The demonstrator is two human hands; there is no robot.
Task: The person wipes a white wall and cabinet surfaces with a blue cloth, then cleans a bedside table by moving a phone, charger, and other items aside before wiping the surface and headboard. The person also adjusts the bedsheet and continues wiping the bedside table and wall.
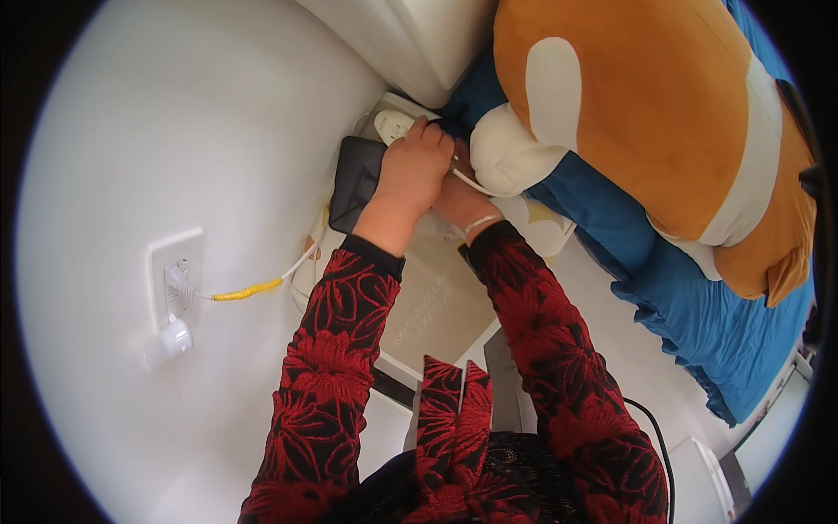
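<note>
My left hand (419,167) lies with curled fingers over the front end of a white power strip (393,126) and partly over my right hand. Beneath it is my right hand (460,196), its fingers largely hidden. A white cable (473,185) comes out between the two hands and runs across the back of the right one toward a plush toy's paw. What either hand grips is covered. A dark grey case (357,180) stands just left of my left wrist. Both hands are above a bedside table (425,314) whose top bears writing.
On the left, a wall outlet (177,275) holds a white plug whose cable has a yellow-taped stretch (247,291). Below the plug sits a small white plug-in device (169,342). A large orange-and-white plush toy (648,118) rests on blue bedding (713,340) at right.
</note>
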